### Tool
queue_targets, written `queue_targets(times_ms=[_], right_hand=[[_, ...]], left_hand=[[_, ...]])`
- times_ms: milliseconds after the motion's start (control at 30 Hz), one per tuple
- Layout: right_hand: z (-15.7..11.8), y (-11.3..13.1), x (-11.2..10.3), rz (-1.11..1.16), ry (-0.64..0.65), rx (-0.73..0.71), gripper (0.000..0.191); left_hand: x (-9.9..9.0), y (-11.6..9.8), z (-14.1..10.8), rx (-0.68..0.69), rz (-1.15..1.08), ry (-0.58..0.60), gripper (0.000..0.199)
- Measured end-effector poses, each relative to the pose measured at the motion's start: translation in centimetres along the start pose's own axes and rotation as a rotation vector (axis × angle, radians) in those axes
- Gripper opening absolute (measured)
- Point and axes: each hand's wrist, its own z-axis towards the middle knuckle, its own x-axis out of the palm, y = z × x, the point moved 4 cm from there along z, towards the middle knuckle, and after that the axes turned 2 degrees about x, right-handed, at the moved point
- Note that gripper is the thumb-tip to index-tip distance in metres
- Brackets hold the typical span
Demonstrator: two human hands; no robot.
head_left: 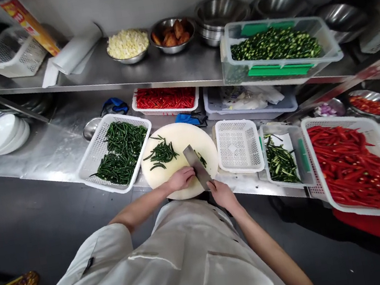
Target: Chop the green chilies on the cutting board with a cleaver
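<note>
A round white cutting board (178,137) lies at the counter's front edge. My right hand (222,194) is closed round the handle of a cleaver (197,168), whose wide blade points up and left over the board. Just left of the blade, my left hand (182,178) rests on the board with its fingers pressed together; what they hold, if anything, is hidden. A loose pile of green chilies (163,153) lies on the board's left part. A few green pieces (200,159) lie right of the blade.
Left of the board stands a white basket of green chilies (118,149). An unfilled white basket (239,146), a clear box of green strips (280,159) and a basket of red chilies (358,168) stand to the right. A shelf (92,81) with bowls overhangs the counter. Another person's hand shows far right.
</note>
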Motion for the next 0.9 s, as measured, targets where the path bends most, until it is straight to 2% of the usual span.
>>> queue_targets(times_ms=[100,200,267,400,500,600,733,800,900], right_hand=[[-0.2,-0.1,-0.5,0.056,-0.03,-0.023,0.04],[-2.3,-1.1,-1.0,0.124,-0.014,-0.078,0.04],[-3.7,-1.9,-0.9,0.134,0.061,-0.115,0.041],[-4.7,-3.6,-0.6,0.085,0.158,-0.119,0.042],[-4.0,-4.1,-0.9,0.08,0.08,-0.084,0.042],[-3.3,-3.5,-1.0,0.032,0.012,-0.036,0.041],[-3.7,-1.9,-1.1,-0.065,0.035,0.005,0.041],[-4.4,-1.7,-1.4,-0.085,0.053,0.007,0.04],[-5.5,-2.6,-2.0,-0.08,0.083,0.022,0.04]], left_hand=[[-2.3,1.3,0.5,-0.054,0.152,-0.042,0.025],[-5.6,3.8,1.0,-0.302,0.396,-0.192,0.026],[-7.2,5.1,1.1,-0.403,0.488,-0.217,0.029],[-8.5,5.9,0.2,-0.346,0.485,-0.188,0.025],[-7.2,4.8,-1.2,-0.234,0.415,-0.173,0.029],[-3.7,2.8,-1.8,-0.115,0.289,-0.093,0.032],[0.5,0.4,-1.2,-0.05,0.134,-0.034,0.034],[1.2,-0.1,-0.8,-0.053,0.105,-0.041,0.034],[1.1,0.0,-0.4,-0.068,0.086,-0.058,0.032]])
